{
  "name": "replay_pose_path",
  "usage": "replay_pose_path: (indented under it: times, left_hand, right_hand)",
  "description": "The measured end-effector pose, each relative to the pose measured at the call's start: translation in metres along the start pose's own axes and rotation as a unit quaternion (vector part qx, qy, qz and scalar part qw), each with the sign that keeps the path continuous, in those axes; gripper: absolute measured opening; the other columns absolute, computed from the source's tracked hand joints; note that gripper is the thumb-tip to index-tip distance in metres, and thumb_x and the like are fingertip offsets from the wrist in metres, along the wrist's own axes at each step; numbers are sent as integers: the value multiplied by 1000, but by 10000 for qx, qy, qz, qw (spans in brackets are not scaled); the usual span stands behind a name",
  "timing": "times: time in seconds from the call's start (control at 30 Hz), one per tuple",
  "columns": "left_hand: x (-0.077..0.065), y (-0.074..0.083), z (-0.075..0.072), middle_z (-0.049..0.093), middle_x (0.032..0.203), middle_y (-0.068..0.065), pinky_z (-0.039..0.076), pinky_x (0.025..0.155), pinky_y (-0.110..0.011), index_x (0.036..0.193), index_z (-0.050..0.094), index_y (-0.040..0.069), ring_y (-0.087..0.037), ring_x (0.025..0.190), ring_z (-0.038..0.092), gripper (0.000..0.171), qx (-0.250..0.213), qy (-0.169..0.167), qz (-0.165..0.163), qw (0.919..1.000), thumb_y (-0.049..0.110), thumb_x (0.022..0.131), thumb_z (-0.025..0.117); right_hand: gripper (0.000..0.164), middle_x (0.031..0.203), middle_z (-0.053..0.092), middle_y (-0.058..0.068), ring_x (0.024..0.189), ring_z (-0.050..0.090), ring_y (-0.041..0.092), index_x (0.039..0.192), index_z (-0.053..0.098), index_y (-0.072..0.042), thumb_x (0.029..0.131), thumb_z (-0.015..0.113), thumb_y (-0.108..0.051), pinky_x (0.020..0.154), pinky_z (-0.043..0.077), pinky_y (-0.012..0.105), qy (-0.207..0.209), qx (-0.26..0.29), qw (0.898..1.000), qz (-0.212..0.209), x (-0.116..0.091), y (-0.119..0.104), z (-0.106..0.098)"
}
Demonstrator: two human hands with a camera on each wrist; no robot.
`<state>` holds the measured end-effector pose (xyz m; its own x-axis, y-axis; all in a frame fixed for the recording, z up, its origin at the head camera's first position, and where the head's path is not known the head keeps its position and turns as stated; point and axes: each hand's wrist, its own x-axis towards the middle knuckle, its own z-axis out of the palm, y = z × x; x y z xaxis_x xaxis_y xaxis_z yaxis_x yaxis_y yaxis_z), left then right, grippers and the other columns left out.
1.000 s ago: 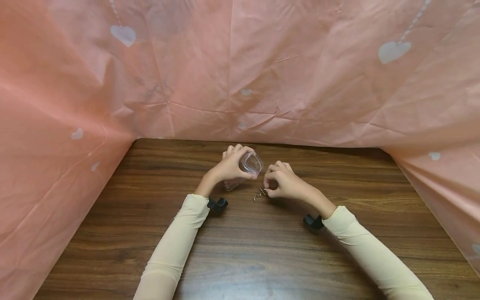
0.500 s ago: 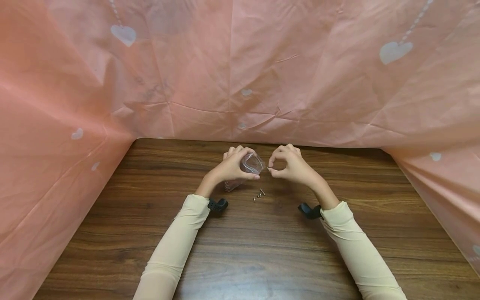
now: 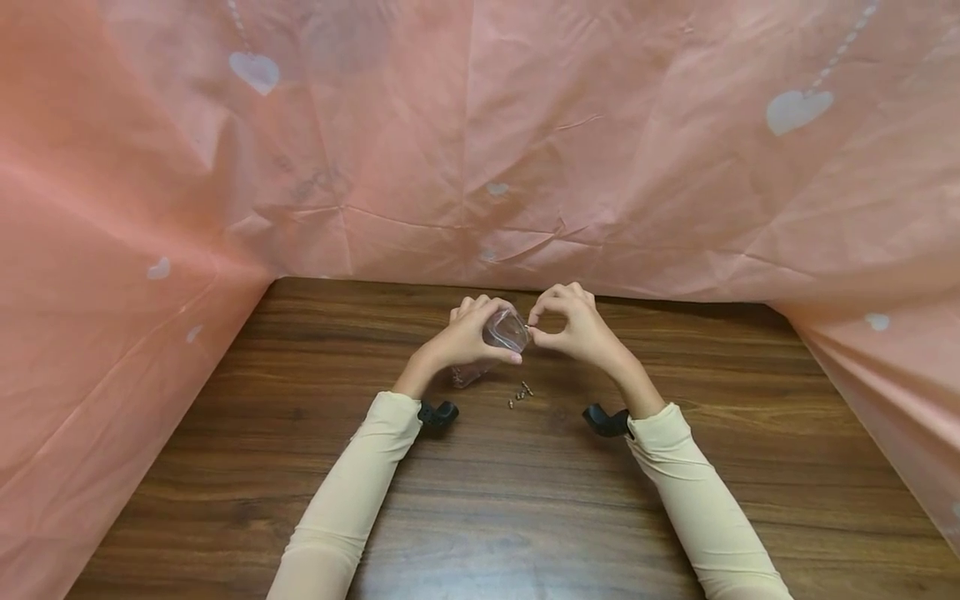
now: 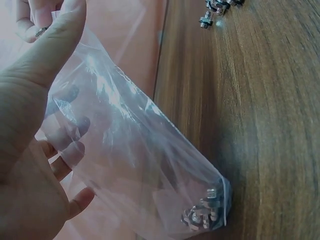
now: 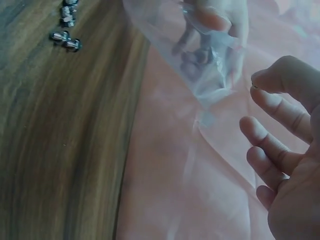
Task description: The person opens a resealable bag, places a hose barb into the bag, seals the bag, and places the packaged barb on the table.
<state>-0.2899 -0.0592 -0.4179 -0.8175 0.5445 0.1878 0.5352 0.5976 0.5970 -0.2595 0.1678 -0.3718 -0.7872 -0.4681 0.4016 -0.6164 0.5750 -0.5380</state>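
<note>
My left hand (image 3: pixel 467 335) holds a clear plastic bag (image 3: pixel 506 330) by its mouth, which gapes towards the right. In the left wrist view several small metal screws (image 4: pixel 202 212) with dark rings lie in the bag's bottom corner, close to the tabletop. Thumb and index finger of my right hand (image 3: pixel 576 332) pinch a small metal screw (image 4: pixel 41 32) at the bag's mouth; the fingers hide most of it. Below the hands, several loose screws (image 3: pixel 522 392) lie on the wood, also seen in the right wrist view as metal screws (image 5: pixel 65 37).
A brown wood-grain table (image 3: pixel 487 500) spreads under both arms. Pink cloth (image 3: pixel 480 150) with white hearts stands around its back and sides. Black wrist cameras, such as the right one (image 3: pixel 606 421), sit on both wrists.
My right hand has lifted a screw from the loose group on the table and moved up and left to the bag's mouth. The left hand has stayed nearly still with the bag.
</note>
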Motion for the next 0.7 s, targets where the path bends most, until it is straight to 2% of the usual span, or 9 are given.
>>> replay_pose_path:
  times: [0.3,0.5,0.7]
  left_hand:
    - [-1,3,0,56,125,-4,30,100,-48,138,54,21,-26,114,41,77,27,23,15,10000,47,74,89]
    - [-1,3,-1,56,125,-3,31,100,-47,136,54,23,-25,115,41,75,68,40,34,10000,47,74,89]
    - [-1,3,-3,53,127,-1,29,102,-48,134,56,25,-25,118,40,71,66,36,85,9999,46,75,89]
  right_hand:
    - [12,104,64,10,100,44,29,90,72,-11,83,81,-8,98,24,54,83,-59,9999,-121,-1,2,9]
    - [13,104,64,11,102,45,31,91,72,-10,83,81,-7,101,25,58,352,-41,9992,-189,0,0,9]
    - [12,104,64,12,102,46,32,91,72,-10,83,81,-7,100,25,57,594,-85,9977,-318,2,1,10]
